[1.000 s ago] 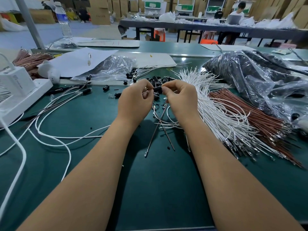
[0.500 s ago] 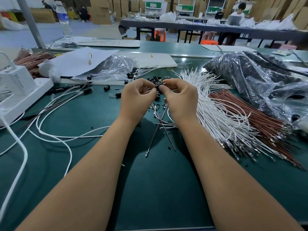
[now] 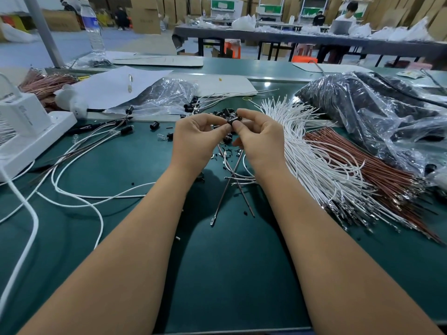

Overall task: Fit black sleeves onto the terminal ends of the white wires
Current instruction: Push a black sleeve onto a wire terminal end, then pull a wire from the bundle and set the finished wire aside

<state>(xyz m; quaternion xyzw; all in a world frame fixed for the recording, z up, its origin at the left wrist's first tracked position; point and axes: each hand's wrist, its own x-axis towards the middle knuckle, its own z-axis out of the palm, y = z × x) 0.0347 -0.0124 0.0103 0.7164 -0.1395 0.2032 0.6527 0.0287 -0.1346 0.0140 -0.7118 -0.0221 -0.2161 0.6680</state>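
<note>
- Left hand (image 3: pixel 196 139) and right hand (image 3: pixel 260 139) are raised together over the green table (image 3: pixel 217 274), fingertips meeting at centre.
- Between them: one black sleeve (image 3: pixel 233 121). Right thumb and curled fingers pinch it; left thumb and forefinger close in on its left end.
- Cannot tell whether the left fingers pinch a wire end or the sleeve itself; the contact is hidden by the fingertips.
- Two thin wires (image 3: pixel 232 175) hang below the hands and cross on the table, metal terminals at their lower ends. They look dark brown-grey here, not clearly white.
- Loose black sleeves (image 3: pixel 223 112) lie scattered on the table just behind the hands.
- Bundle of white wires (image 3: pixel 312 151) fans out beside the right hand, terminal ends toward the near edge.
- Bundle of brown wires (image 3: pixel 377 170) lies alongside it, further right.
- Clear plastic bag with dark contents (image 3: pixel 377 112) is behind those bundles.
- Far left: white power strip (image 3: pixel 36 139), white cables (image 3: pixel 79 189) looping across the table.
</note>
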